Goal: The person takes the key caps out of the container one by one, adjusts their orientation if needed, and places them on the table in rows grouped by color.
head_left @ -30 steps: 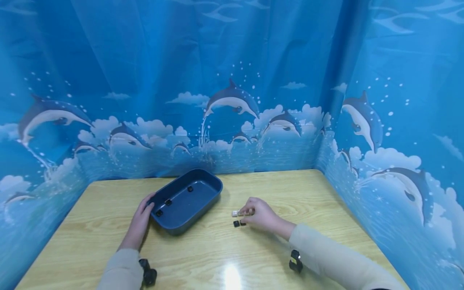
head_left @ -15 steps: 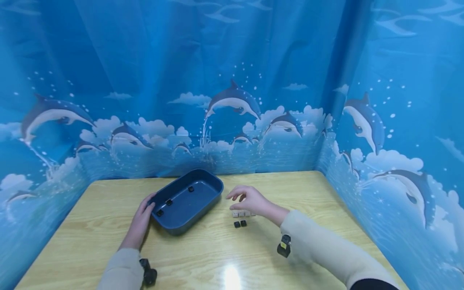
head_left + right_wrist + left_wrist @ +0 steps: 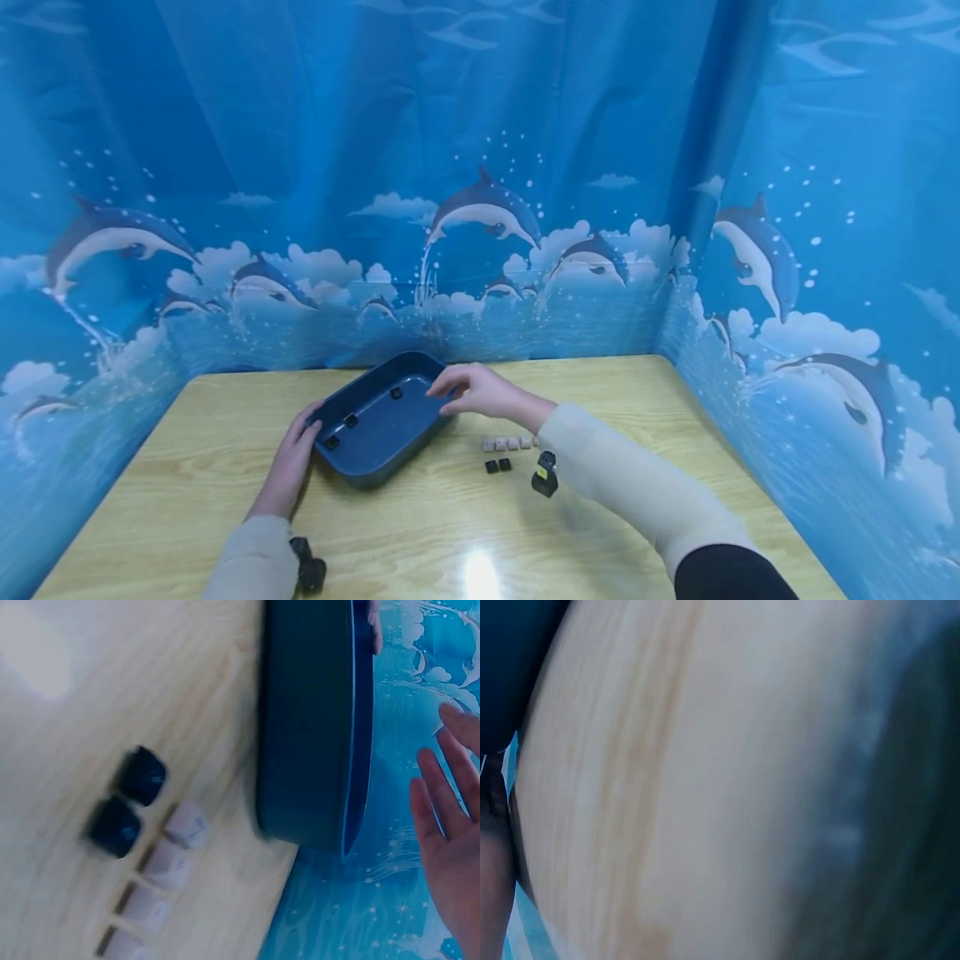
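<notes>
My left hand [image 3: 292,450] holds the left end of a dark blue plastic tub [image 3: 378,467], its fingers and thumb at the rim. Inside lie three black keycaps [image 3: 351,420], spread along the tub's floor. Over the tub's right rim is my right hand [image 3: 480,392], fingers loosely bent. The right wrist view shows its fingers [image 3: 442,795] apart, with nothing seen between them. On the table below that arm, two black keycaps [image 3: 498,466] sit side by side in front of a row of several white keycaps [image 3: 513,443], partly covered by the right sleeve.
The light wood table [image 3: 420,533] ends at a blue dolphin-print curtain [image 3: 337,208] behind and at the sides. A small black camera [image 3: 545,475] hangs from the right wrist. Another wrist camera [image 3: 307,567] sits by the left sleeve.
My right hand has risen from the keycaps on the table and moved left and away to the tub's rim, uncovering the white row and both black keycaps. The left hand stays put.
</notes>
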`<state>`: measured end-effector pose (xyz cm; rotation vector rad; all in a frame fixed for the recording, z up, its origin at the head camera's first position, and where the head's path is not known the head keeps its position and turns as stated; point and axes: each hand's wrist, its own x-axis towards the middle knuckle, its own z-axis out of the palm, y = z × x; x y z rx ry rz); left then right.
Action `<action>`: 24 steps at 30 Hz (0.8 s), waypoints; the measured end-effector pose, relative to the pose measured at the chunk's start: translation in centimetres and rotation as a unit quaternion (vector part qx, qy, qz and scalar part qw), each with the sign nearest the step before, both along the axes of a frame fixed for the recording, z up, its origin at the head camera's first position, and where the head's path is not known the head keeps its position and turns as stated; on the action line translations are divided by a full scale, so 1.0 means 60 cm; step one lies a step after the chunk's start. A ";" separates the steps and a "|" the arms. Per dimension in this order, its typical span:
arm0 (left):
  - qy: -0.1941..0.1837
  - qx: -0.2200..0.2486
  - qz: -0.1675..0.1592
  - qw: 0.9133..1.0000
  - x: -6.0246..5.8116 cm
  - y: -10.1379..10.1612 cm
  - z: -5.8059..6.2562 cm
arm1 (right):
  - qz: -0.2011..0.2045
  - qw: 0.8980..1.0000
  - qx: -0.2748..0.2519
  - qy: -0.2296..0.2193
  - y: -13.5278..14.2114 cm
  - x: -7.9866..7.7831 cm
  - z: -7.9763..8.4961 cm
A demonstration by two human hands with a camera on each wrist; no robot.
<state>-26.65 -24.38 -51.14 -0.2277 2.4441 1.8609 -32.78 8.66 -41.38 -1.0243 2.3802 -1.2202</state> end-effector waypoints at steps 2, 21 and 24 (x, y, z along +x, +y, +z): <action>-0.003 0.000 0.000 1.000 0.000 0.000 0.001 | 0.009 1.000 0.009 0.000 -0.011 -0.009 0.005; 0.003 -0.005 0.005 1.000 0.002 0.001 0.002 | 0.049 0.993 0.098 -0.033 -0.090 -0.094 -0.021; 0.007 0.001 0.004 1.000 0.005 0.004 0.000 | 0.052 0.992 0.110 -0.041 -0.096 -0.102 -0.029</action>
